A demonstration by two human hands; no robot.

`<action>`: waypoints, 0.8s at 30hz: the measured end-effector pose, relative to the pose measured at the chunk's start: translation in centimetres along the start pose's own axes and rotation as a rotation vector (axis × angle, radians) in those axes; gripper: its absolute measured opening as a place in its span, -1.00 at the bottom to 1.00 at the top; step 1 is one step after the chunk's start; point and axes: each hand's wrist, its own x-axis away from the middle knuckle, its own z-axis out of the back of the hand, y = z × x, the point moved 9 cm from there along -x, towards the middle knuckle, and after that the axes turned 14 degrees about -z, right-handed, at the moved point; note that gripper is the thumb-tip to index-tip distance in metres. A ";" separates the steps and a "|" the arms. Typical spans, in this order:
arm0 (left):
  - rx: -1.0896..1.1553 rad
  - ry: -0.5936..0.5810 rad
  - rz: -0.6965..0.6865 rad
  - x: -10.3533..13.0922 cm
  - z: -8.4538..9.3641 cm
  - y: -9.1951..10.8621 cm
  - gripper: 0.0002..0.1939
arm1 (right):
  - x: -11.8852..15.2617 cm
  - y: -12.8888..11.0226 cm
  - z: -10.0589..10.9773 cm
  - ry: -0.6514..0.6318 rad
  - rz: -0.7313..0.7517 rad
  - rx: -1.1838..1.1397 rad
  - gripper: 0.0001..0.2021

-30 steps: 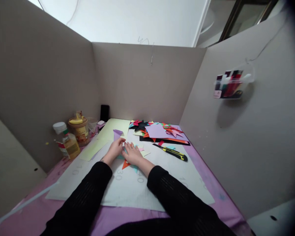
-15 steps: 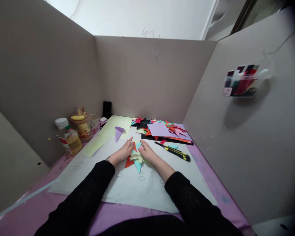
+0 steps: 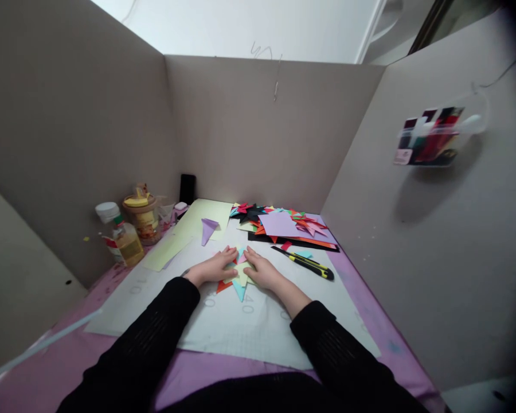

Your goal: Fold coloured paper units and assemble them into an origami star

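Note:
A many-pointed folded paper star [image 3: 239, 275] in orange, light blue, pink and pale yellow lies on the white paper sheet [image 3: 249, 338]. My left hand [image 3: 217, 267] rests over its left side, fingers spread and flat. On the right side of the star, my right hand [image 3: 261, 268] lies with its fingers apart too. Both hands touch the star and cover parts of it. Beyond my left hand is a folded purple piece [image 3: 208, 230]. A yellow and black cutter [image 3: 307, 264] lies to the right of my right hand.
Paper stars [image 3: 251, 214] and coloured sheets [image 3: 279, 225] are piled at the back. Bottles [image 3: 129, 245], a yellow-lidded jar [image 3: 144, 218] and a dark phone [image 3: 188, 189] stand at the left. Grey panels enclose the table. A plastic container [image 3: 432, 137] hangs on the right panel.
My hands have turned from the star's sides to lie flatter on top of it, with fingers spread over the paper. The camera view has shifted slightly.

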 end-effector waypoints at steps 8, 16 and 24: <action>-0.085 -0.072 0.007 -0.2 -0.5 0.2 -0.34 | -1.9 3.3 2.1 0.251 -0.236 -0.431 -0.51; -0.072 -0.055 -0.004 -0.5 -0.6 0.2 -0.37 | -3.2 3.8 1.7 0.244 -0.298 -0.383 -0.55; -0.247 -0.019 -0.029 -0.3 0.3 2.1 -0.64 | -2.9 3.8 1.6 0.290 -0.322 -0.354 -0.60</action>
